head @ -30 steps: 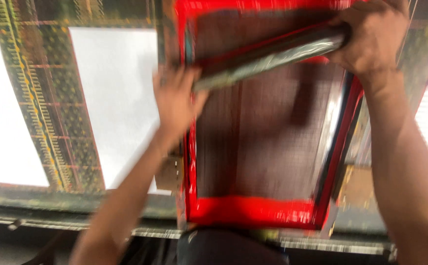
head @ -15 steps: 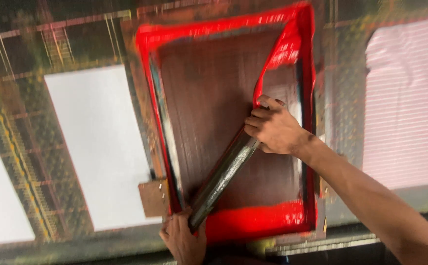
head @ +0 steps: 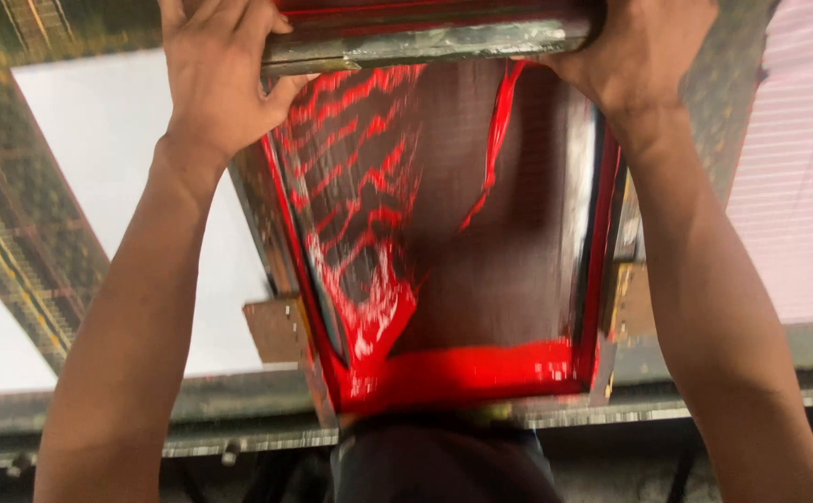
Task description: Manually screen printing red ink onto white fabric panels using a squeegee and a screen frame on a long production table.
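Here, a long dark squeegee bar (head: 430, 39) is gripped at its ends by the left hand (head: 216, 70) and the right hand (head: 639, 51), both clamped around it, at the far end of the red-inked rectangular printing screen (head: 481, 279), which lies on the patterned counter (head: 15, 214) beside a white sheet (head: 118, 158).

Red ink on a dark brown screen

The screen (head: 509, 270) is dark brown mesh with red ink (head: 369, 224) streaked at centre left and pooled along the bottom; white sheet (head: 118, 158) at left, pink striped sheet (head: 793, 186) at right.
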